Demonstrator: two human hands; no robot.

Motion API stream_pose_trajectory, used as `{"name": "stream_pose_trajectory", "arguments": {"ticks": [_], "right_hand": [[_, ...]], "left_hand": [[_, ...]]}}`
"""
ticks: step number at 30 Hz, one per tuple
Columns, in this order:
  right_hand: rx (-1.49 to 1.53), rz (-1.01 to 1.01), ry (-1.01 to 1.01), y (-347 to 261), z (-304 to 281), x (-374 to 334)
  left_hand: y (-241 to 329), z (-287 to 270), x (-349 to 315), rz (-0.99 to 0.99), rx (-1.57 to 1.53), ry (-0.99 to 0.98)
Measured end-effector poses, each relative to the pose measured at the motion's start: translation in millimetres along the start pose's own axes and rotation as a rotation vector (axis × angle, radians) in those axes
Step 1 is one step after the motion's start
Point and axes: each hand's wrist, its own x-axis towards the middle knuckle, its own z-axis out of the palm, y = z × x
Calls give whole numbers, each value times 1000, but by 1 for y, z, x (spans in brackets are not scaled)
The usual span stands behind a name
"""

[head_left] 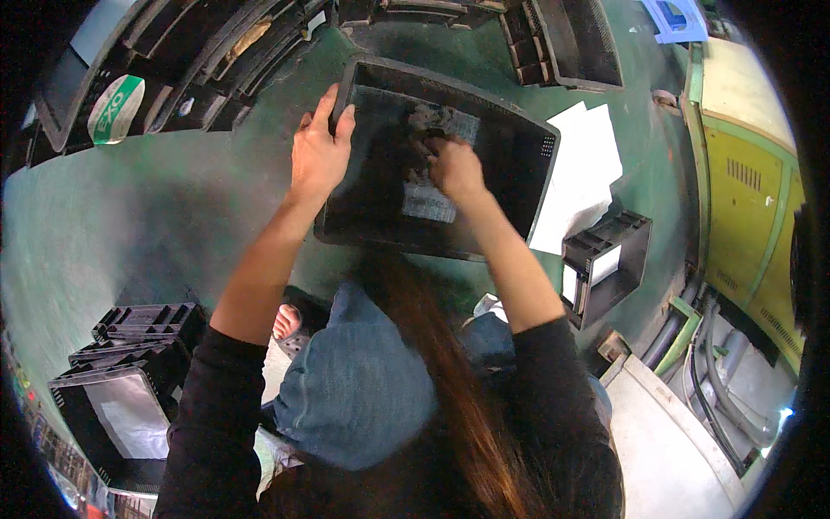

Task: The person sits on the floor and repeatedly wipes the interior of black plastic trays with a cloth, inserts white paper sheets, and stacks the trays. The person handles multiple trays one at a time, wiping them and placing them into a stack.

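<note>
Just ahead of the person's knees, a large black crate [510,177] lies tilted in view, its open top facing up and its right end lower than its left. The left hand [318,156] is at the crate's left wall, thumb on the rim and fingers stretched along the outer side, holding the edge between them. The right hand [456,169] reaches inside, fingers curled down onto a pale, torn label [430,202] on the crate's bottom; the fingertips are blurred and partly hidden, so I cannot tell whether they pinch a scrap of it. Dark, ragged gaps break the label's middle, near those fingers.

Beside the crate's right end, white sheets [584,164] lie overlapping on the green floor [225,199]. A smaller black crate [624,275] stands just below them, near a yellow-green cabinet [743,177]. More black crates [130,381] sit at lower left, one with a silvery sheet [130,415] inside. A blue plastic stool [677,22] shows at the upper right.
</note>
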Motion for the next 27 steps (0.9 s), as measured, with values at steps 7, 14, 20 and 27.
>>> {"name": "stream_pose_trajectory", "arguments": {"ticks": [7,14,20,27], "right_hand": [[227,-94,220,23,-34,11],[-59,-457,445,-71,97,47],[-464,-472,365,35,43,35],[-820,37,-60,113,30,0]], "left_hand": [[-3,3,-2,51,34,46],[-6,5,-1,64,30,57],[-3,3,-1,7,38,20],[2,5,-3,-23,42,0]]}}
